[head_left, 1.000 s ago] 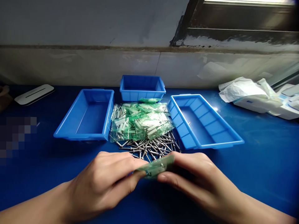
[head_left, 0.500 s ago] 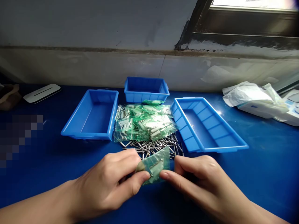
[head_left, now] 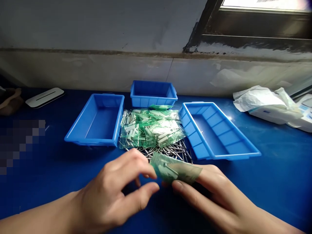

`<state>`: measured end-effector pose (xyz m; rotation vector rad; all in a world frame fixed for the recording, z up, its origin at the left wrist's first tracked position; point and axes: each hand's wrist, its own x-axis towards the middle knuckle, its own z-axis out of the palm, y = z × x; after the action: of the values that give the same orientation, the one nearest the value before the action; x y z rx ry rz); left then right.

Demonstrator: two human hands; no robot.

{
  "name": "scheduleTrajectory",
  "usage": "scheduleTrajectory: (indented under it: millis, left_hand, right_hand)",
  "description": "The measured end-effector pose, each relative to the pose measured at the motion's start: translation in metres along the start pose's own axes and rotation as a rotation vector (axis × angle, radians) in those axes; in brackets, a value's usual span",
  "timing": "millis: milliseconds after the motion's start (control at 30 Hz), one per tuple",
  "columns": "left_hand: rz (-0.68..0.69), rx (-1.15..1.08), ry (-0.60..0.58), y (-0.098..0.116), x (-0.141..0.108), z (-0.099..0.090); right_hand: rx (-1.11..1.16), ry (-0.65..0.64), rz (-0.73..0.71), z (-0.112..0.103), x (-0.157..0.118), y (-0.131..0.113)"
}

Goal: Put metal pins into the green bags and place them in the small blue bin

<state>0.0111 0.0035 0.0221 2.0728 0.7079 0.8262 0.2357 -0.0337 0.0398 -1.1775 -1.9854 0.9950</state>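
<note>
A small green-tinted plastic bag (head_left: 168, 167), with a screw and a pale piece showing through it, is tilted in front of me. My right hand (head_left: 215, 196) grips its right side, thumb below and fingers behind the film. Close to the bag's left edge, my left hand (head_left: 124, 190) has its thumb and index finger apart; whether a fingertip still touches the film I cannot tell. Beyond my hands lies a heap of similar filled green bags (head_left: 146, 128), and loose metal screws (head_left: 174, 151) are spread in front of that heap.
Blue plastic bins stand around the heap: a left bin (head_left: 91, 142), a back bin (head_left: 153, 102) and a right bin (head_left: 243, 156). A white flat device (head_left: 45, 97) lies at far left. White crumpled packaging (head_left: 263, 100) sits at far right, before the wall.
My left thumb and index finger have parted from the bag's lower left. The bag has swung over toward my right hand, which now holds it.
</note>
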Motion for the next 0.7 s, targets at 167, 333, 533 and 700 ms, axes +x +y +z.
scheduleTrajectory:
  millis: [167, 333, 533, 700]
  left_hand:
    - [-0.207, -0.09, -0.002, -0.005, 0.003, -0.001]
    - [-0.217, -0.121, -0.087, -0.002, 0.002, -0.003]
    - [-0.095, -0.119, 0.011, 0.0, 0.0, -0.005]
    - [0.038, -0.015, -0.038, 0.002, 0.001, -0.006]
  right_hand:
    - [-0.039, -0.016, -0.041, 0.003, -0.004, 0.007]
    - [-0.038, 0.073, 0.088, 0.003, -0.006, 0.015]
    - [-0.056, 0.006, 0.061, -0.001, -0.009, 0.015]
    - [-0.088, 0.101, -0.106, 0.0, -0.009, 0.012]
